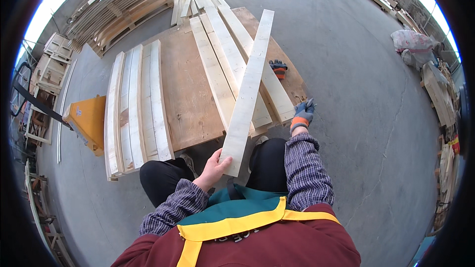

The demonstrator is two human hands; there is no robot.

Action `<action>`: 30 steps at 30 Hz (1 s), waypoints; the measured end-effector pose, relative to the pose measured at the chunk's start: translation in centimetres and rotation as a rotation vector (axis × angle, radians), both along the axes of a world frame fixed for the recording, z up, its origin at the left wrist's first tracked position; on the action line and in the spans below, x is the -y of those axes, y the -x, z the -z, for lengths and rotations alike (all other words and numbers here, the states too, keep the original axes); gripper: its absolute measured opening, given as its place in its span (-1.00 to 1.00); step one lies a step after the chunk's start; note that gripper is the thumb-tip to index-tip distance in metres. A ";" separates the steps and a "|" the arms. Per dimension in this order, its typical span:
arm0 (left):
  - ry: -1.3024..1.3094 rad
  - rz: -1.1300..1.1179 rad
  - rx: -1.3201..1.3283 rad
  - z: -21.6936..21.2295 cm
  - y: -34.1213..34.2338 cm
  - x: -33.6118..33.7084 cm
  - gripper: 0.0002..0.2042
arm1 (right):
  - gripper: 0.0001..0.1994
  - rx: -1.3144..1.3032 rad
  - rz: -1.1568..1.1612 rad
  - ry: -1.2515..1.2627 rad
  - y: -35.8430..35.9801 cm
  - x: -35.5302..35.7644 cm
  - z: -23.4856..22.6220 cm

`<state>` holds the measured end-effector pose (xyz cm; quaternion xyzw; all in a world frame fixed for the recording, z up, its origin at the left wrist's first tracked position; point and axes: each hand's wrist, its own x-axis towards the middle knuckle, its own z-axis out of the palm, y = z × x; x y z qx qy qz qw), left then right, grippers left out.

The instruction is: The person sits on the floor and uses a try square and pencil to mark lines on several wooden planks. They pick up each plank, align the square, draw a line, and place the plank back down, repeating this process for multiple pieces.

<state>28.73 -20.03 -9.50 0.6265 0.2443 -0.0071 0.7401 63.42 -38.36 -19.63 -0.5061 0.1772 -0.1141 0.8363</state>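
Note:
My bare left hand (214,169) grips the near end of a long pale wooden plank (249,90), thumb on top. This plank slants away from me across other planks (215,64) on a low plywood board (187,104). In a grey and orange work glove, my right hand (303,113) is at the board's right edge, beside the near end of a plank. Its fingers look drawn together; whatever is in them is too small to make out. Another glove (278,68), dark and orange, lies on the board beyond it.
On the board's left side lies a stack of planks (133,111), next to a yellow pallet jack (85,121). A tall pile of timber (121,12) stands at the far left. More planks lie on the floor beyond the board. Wood and sacks (414,47) line the right side.

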 end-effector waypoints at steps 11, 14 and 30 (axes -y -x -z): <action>-0.835 0.019 -0.082 -2.6 1.0 0.9 -0.13 | -0.64 -0.008 -0.016 0.192 1.6 1.1 -0.7; -1.176 0.043 0.044 -3.8 1.0 2.7 0.02 | -0.61 0.038 0.126 0.134 2.0 1.1 -0.5; 0.869 -0.147 0.260 -3.9 2.0 -5.4 -0.32 | -0.79 0.116 0.151 0.035 3.6 1.6 -0.9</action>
